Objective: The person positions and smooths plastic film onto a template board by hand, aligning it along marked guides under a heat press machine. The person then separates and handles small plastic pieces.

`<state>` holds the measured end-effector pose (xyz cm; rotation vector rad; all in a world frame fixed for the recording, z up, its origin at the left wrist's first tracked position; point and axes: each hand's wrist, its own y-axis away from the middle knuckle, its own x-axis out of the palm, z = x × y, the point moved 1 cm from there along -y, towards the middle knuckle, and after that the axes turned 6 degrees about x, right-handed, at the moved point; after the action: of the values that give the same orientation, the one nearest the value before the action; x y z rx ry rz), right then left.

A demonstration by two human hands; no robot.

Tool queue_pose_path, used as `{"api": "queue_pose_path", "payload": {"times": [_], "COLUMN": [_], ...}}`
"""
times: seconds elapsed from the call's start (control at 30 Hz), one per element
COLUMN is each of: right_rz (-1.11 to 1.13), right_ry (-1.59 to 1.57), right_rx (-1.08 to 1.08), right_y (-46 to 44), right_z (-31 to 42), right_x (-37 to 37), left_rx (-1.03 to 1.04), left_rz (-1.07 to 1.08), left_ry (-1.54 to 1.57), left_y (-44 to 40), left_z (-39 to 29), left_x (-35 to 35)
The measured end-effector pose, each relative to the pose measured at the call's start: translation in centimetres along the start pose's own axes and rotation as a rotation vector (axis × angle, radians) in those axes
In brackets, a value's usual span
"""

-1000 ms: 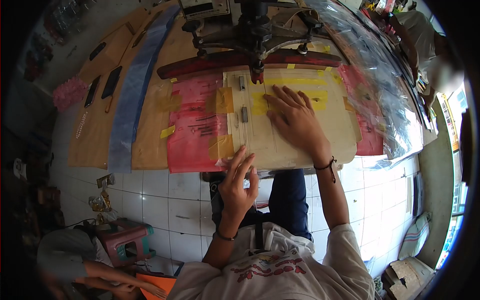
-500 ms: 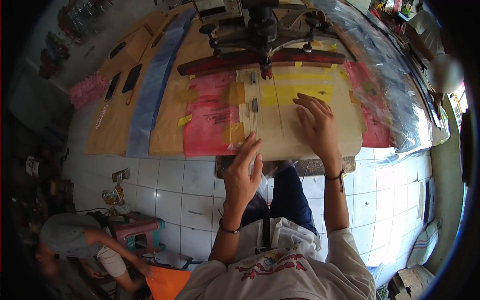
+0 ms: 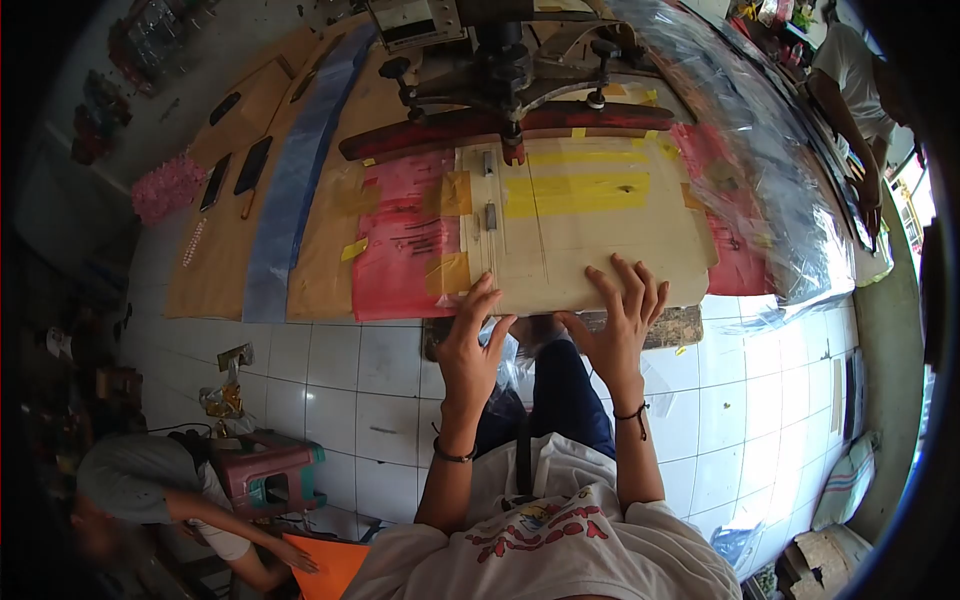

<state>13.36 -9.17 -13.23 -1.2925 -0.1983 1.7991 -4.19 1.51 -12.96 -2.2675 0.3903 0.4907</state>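
Touching beige board point(image 3: 590, 230), left fingers point(image 3: 474, 304), right fingers point(image 3: 628, 282), unclear shirt lettering point(image 3: 535, 538)

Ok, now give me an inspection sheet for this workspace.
Surface: brown board, partly covered by red sheets and a bluish strip.
Work: beige sheet with yellow tape; dark red bar at its far side.
Clutter: dark phone-like items and pink bundle, at left.
Hands: left hand and right hand at the beige sheet's near edge; grip unclear.
Cables: possibly one thin cord by the stool.
Surroundings: white tiled floor; a person lower left, hand at an orange sheet; another person at right.
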Motion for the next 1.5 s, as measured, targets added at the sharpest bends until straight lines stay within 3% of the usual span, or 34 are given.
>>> {"api": "queue_pose_path", "payload": {"times": [0.43,0.97,1.5], "right_rz": [-0.052,-0.224,-0.245], "right_ry": [0.034,0.022,0.01], "right_rx": [0.028,0.036,0.032], "right_y": [0.5,2.0,2.3], "right_z": [0.0,-1.4,-1.7], "right_x": [0.8,4.3,4.7], "left_rx": [0.126,0.152,0.185], "left_rz": [-0.154,-0.169,-0.179], "left_ry": [-0.051,-0.045,-0.08], "left_y": [0.3,0.7,0.7], "left_z": [0.8,1.8,1.8], "left_x": [1.6,2.1,2.4]}}
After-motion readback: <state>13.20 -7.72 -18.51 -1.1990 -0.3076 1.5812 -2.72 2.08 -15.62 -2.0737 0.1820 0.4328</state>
